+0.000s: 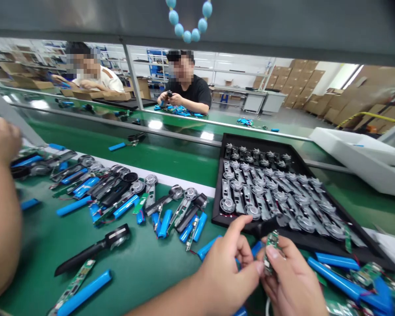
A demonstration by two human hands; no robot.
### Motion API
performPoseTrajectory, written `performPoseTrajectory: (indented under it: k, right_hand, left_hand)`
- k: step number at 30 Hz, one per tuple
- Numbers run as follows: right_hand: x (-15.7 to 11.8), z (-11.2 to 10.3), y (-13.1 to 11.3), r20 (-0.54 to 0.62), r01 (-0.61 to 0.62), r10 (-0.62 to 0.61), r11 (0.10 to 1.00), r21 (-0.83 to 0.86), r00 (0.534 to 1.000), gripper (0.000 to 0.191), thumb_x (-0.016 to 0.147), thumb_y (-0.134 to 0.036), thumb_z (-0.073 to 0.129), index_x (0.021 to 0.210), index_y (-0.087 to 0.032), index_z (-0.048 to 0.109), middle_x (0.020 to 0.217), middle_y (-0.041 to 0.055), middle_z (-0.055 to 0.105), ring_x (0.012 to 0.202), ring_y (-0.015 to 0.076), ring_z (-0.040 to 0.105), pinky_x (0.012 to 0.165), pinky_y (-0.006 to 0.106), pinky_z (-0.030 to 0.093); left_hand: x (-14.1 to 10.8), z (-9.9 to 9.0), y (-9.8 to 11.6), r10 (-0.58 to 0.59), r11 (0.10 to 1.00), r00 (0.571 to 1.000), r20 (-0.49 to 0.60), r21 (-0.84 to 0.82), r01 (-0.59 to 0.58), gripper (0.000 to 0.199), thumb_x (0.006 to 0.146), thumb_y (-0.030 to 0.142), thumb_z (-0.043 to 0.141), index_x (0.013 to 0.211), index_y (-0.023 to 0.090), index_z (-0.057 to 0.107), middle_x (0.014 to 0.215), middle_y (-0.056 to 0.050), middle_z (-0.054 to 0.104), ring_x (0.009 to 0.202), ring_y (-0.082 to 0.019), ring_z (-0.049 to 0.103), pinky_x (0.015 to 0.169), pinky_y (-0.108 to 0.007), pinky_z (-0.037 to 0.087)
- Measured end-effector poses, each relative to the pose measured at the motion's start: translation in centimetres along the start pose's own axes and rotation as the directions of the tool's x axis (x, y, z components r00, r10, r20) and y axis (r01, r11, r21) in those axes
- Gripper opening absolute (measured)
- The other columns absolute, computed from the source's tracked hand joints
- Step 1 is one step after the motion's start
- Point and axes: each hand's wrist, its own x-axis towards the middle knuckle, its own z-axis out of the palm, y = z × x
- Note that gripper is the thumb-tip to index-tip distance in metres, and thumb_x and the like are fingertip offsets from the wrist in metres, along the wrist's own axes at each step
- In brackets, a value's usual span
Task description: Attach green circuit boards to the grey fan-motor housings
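My right hand (292, 278) is closed on a green circuit board (270, 256), with the thumb pressed on its face. My left hand (232, 267) meets the board's lower left edge with its thumb. Its index finger points up while the other fingers curl, and whatever they hold is hidden. Just beyond the board lies a black handle-shaped part (270, 225), partly covered by the fingers. A blue battery cell (257, 248) shows between the hands. Below them a white cable (267, 306) hangs by my right palm.
A black tray (219, 206) holds rows of grey parts. Opened units with batteries (127, 206) line the bench; a black unit (95, 248) lies in front. More blue batteries (335, 276) sit right. A neighbour's arm (3, 210) reaches in left. Two people work opposite. A white foam box (358, 162) stands right.
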Motion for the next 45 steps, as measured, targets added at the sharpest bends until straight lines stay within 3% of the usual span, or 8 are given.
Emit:
performPoseTrajectory:
  k: [5,12,22,29,35,39,42,45]
  right_hand:
    - [0.1,1.6,-0.4,0.035,0.077,-0.077,0.997,-0.005,0.996,0.051,0.073,-0.059,0.084,0.091,-0.022,0.056,0.052,-0.012,0.045,0.04,0.0038,0.034,0.038,0.011,0.025]
    - [0.2,2.3,-1.2,0.032,0.105,-0.103,0.992,-0.072,0.994,0.066,0.065,-0.073,0.08,0.095,-0.02,0.054,0.054,-0.0131,0.041,0.042,0.0033,0.03,0.038,0.012,0.024]
    - [0.8,2.3,-0.6,0.291,0.168,-0.145,0.984,-0.054,0.946,0.052,0.083,-0.062,0.072,0.099,-0.013,0.067,0.049,-0.0121,0.038,0.039,0.0029,0.019,0.035,0.015,0.009]
    - [0.4,2.3,-2.0,0.424,0.024,0.003,0.998,-0.059,0.906,0.046,0.083,-0.058,0.071,0.092,-0.013,0.071,0.043,-0.0122,0.037,0.035,0.0028,0.019,0.034,0.015,0.015]
    - [0.6,2.0,-1.2,0.489,0.111,-0.054,0.99,-0.088,0.871,0.04,0.088,-0.053,0.064,0.079,-0.015,0.067,0.045,-0.0115,0.034,0.036,0.0035,0.019,0.034,0.016,0.016]
    - [0.6,1.4,-0.5,0.322,0.428,-0.325,0.841,-0.331,0.889,0.036,0.087,-0.045,0.058,0.093,-0.015,0.077,0.053,-0.0014,0.056,0.045,0.0119,0.044,0.045,0.022,0.037]
    - [0.8,0.6,-0.4,0.412,0.603,-0.441,0.613,-0.51,0.797,0.036,0.085,-0.033,0.053,0.105,-0.022,0.08,0.077,0.0057,0.076,0.063,0.0201,0.064,0.064,0.029,0.049]
    - [1.3,0.1,-0.2,0.533,0.656,-0.381,0.442,-0.612,0.755,0.033,0.082,-0.025,0.053,0.1,-0.023,0.08,0.077,0.0046,0.079,0.062,0.0207,0.066,0.067,0.029,0.049]
  left_hand:
    - [0.3,-0.3,0.6,0.062,0.986,0.995,-0.078,0.16,-0.049,0.004,0.084,0.02,0.057,0.085,0.021,0.061,0.068,0.002,0.058,0.065,-0.016,0.055,0.063,-0.027,0.042]
    - [0.8,-0.9,1.3,0.144,0.929,0.989,0.017,0.341,-0.141,0.022,0.089,0.024,0.051,0.07,0.022,0.062,0.068,-0.002,0.063,0.065,-0.019,0.058,0.062,-0.027,0.044]
    - [0.7,-1.3,0.5,0.226,0.907,0.972,0.067,0.35,-0.235,0.027,0.092,0.027,0.048,0.071,0.021,0.065,0.068,-0.004,0.068,0.064,-0.018,0.064,0.062,-0.026,0.047]
    - [0.7,-2.0,1.6,-0.065,0.996,0.985,0.159,0.078,0.053,0.023,0.084,0.038,0.059,0.069,0.02,0.063,0.071,-0.007,0.073,0.068,-0.023,0.064,0.068,-0.032,0.047]
    - [0.8,-2.4,1.5,-0.127,0.99,0.977,0.171,-0.035,0.135,0.046,0.073,0.063,0.073,0.061,0.021,0.059,0.064,-0.003,0.066,0.064,-0.02,0.055,0.066,-0.031,0.043]
    - [0.8,-2.8,0.5,-0.137,0.969,0.979,0.152,-0.186,0.165,0.051,0.072,0.071,0.071,0.069,0.02,0.07,0.064,-0.001,0.062,0.065,-0.02,0.054,0.068,-0.031,0.045]
    - [0.9,-3.3,0.5,-0.179,0.905,0.973,0.147,-0.364,0.221,0.063,0.075,0.08,0.059,0.084,0.021,0.077,0.083,-0.007,0.071,0.086,-0.027,0.061,0.081,-0.037,0.048]
    - [1.1,-3.5,1.5,-0.262,0.887,0.959,0.11,-0.364,0.284,0.066,0.068,0.081,0.065,0.085,0.019,0.078,0.085,-0.007,0.071,0.085,-0.026,0.06,0.078,-0.035,0.048]
